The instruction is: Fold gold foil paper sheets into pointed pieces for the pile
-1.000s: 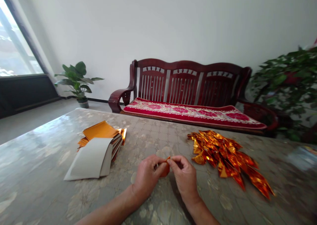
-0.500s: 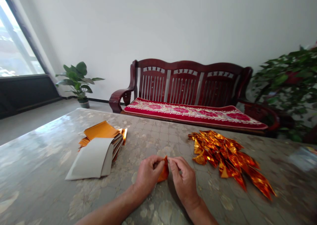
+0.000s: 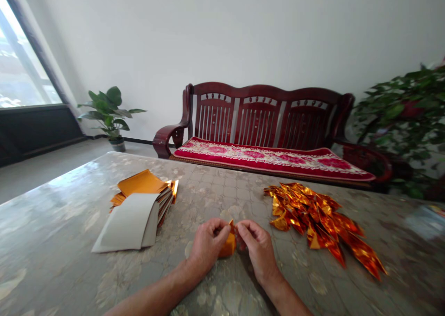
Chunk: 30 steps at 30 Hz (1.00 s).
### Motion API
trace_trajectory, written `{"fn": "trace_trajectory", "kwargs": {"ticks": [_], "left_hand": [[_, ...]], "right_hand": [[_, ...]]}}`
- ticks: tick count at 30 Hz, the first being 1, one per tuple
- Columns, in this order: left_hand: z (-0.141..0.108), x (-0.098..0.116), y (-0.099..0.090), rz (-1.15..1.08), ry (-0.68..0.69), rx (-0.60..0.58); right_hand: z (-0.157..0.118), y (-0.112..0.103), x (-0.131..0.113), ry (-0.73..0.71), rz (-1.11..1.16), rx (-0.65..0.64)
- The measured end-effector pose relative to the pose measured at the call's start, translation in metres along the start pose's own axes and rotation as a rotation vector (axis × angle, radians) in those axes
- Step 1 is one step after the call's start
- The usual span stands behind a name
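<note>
Between my hands, low in the middle of the head view, is a small folded piece of orange foil paper [image 3: 227, 246]. My left hand [image 3: 208, 241] pinches it from the left, thumb and forefinger near its upper tip. On its right side, the fingers of my right hand [image 3: 257, 248] are closed at the foil's edge. A stack of sheets lies to the left, with orange sheets [image 3: 141, 183] behind pale grey ones [image 3: 127, 221]. A heap of folded, shiny orange foil pieces [image 3: 316, 214] rests on the right.
The patterned table [image 3: 194, 186] spreads under everything. A clear plastic bag [image 3: 426, 222] lies at its right edge. Beyond stands a dark red wooden bench [image 3: 260, 116] with a red floral cover [image 3: 253, 154]. Leafy plants stand left [image 3: 111, 109] and right [image 3: 406, 107].
The foil piece has turned slightly and shows a lighter orange face. My right hand has shifted a little, its fingers still closed at the foil's edge. The stack and heap are unmoved.
</note>
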<state>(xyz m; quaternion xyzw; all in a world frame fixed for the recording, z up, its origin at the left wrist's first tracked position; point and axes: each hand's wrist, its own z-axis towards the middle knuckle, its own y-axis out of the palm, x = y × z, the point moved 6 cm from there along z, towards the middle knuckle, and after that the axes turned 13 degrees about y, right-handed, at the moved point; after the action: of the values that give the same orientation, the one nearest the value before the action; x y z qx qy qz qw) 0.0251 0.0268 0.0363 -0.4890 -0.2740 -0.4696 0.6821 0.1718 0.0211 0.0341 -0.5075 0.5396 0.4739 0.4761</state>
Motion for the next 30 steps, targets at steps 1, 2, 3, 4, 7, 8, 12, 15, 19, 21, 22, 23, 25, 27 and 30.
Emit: {"fn": "trace_trajectory", "kwargs": {"ticks": [1,2,3,4,7,8,12,15,19,21,22,23,25,27,30], "left_hand": [[0.0,0.0,0.0001,-0.006,0.003,0.002],[0.0,0.0,0.0003,-0.012,0.007,0.005],[-0.0001,-0.0001,0.0005,-0.017,0.012,0.006],[-0.0001,-0.0002,0.0009,-0.02,0.015,0.004],[-0.0004,-0.0013,0.0022,-0.027,0.013,-0.005],[-0.0005,-0.0017,0.0024,-0.029,0.014,-0.01],[-0.0006,-0.0016,0.0024,-0.043,0.042,-0.043],[-0.0008,-0.0012,0.0032,-0.051,0.062,-0.085],[-0.001,-0.002,0.0048,-0.03,0.043,-0.102],[-0.0008,-0.0012,0.0051,-0.025,0.039,-0.1],[-0.0008,-0.0004,0.005,-0.033,0.042,-0.102],[-0.0007,0.0006,0.0048,-0.045,0.046,-0.105],[-0.0009,0.0025,0.0043,-0.053,0.059,-0.123],[-0.0013,0.0038,0.0035,-0.019,0.077,-0.142],[-0.0009,0.0032,0.0026,0.041,0.097,-0.144]], "right_hand": [[0.0007,0.0008,0.0022,0.031,0.034,-0.014],[0.0012,0.0013,0.004,0.055,0.06,-0.021],[0.0018,0.0018,0.0054,0.072,0.078,-0.024],[0.0024,0.002,0.0064,0.083,0.088,-0.023],[0.0045,0.0024,0.0085,0.101,0.107,-0.027],[0.0052,0.0028,0.0089,0.105,0.113,-0.035],[0.0064,0.004,0.009,0.12,0.122,-0.072],[0.0057,0.0043,0.0077,0.112,0.071,-0.087],[0.006,0.001,0.0079,0.061,0.003,-0.043],[0.0068,-0.0015,0.0083,0.029,-0.018,-0.01],[0.0071,-0.0026,0.0082,0.016,-0.024,0.001],[0.0073,-0.0032,0.0081,0.009,-0.026,0.001],[0.0075,-0.002,0.0086,0.027,-0.018,-0.045],[0.0072,0.0016,0.0095,0.067,-0.01,-0.125],[0.0078,0.0044,0.0095,0.082,-0.018,-0.176]]}}
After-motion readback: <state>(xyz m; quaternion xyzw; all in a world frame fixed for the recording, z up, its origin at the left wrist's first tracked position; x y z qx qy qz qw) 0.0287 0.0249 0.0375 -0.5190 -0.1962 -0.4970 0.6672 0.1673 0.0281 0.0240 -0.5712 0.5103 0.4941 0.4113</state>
